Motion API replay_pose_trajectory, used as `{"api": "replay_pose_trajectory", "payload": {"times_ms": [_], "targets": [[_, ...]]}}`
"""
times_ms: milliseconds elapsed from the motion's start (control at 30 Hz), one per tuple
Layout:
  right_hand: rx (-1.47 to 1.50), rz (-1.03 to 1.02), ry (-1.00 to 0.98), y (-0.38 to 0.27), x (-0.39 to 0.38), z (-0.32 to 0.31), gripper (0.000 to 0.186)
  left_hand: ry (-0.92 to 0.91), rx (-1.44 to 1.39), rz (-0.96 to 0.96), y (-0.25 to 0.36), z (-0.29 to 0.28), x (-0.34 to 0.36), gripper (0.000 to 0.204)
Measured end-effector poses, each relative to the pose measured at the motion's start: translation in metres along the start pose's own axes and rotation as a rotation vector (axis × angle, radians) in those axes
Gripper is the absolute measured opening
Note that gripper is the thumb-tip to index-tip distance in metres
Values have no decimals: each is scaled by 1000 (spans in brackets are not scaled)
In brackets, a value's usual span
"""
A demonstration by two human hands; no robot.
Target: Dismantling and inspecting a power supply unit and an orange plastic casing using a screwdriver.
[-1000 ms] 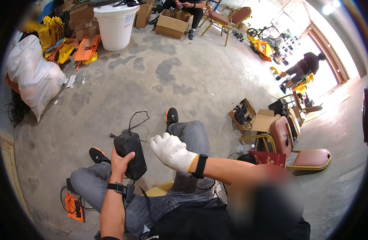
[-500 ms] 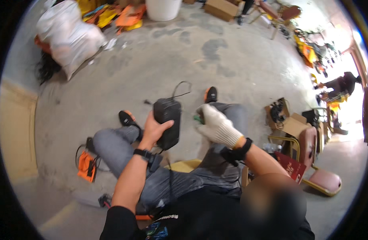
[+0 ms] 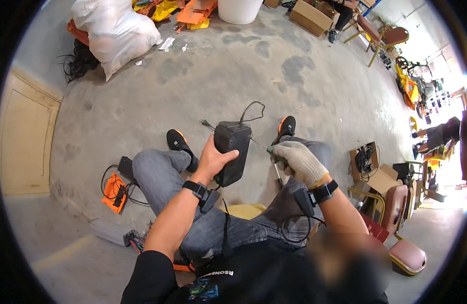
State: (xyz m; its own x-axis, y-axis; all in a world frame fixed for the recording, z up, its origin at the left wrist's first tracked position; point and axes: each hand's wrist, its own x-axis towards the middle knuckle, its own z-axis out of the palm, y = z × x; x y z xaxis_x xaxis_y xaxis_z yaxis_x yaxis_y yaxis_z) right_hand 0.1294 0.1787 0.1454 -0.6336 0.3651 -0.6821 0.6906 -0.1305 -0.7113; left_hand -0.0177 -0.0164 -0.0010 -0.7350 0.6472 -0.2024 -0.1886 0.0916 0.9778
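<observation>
My bare left hand grips a black rectangular box with rounded edges, thumb across its front face. A thin black cable loops from the box's far end. In a white knitted glove, my right hand closes round the green handle of a screwdriver. Its thin shaft points left, with the tip at the upper right side of the box; whether it sits in a screw is too small to tell. Below the glove shows a second slim tool, with a metal shaft and dark end; what supports it is unclear.
Left of my knee lie an orange piece with black cables and a grey metal case with wires. Boxes and a chair stand at right. A white sack and white bucket stand far off. Other people sit beyond.
The view has shifted, so the floor items appear further right. My right hand has turned, bringing the screwdriver shaft into sight against the box, which stays in my left hand.
</observation>
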Motion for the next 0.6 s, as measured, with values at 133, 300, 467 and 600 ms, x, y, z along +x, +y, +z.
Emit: {"api": "replay_pose_trajectory", "payload": {"times_ms": [133, 300, 467, 600], "targets": [[-644, -319, 204, 6, -9, 11, 29, 19, 3, -27, -1, 5, 0, 62], [-1384, -597, 346, 15, -11, 22, 40, 28, -38, -64, 3, 6, -1, 63], [-653, -493, 271, 13, 0, 11, 22, 9, -35, -8, 8, 0, -2, 62], [227, 68, -96, 10, 5, -4, 26, -5, -88, 15, 8, -2, -1, 62]]}}
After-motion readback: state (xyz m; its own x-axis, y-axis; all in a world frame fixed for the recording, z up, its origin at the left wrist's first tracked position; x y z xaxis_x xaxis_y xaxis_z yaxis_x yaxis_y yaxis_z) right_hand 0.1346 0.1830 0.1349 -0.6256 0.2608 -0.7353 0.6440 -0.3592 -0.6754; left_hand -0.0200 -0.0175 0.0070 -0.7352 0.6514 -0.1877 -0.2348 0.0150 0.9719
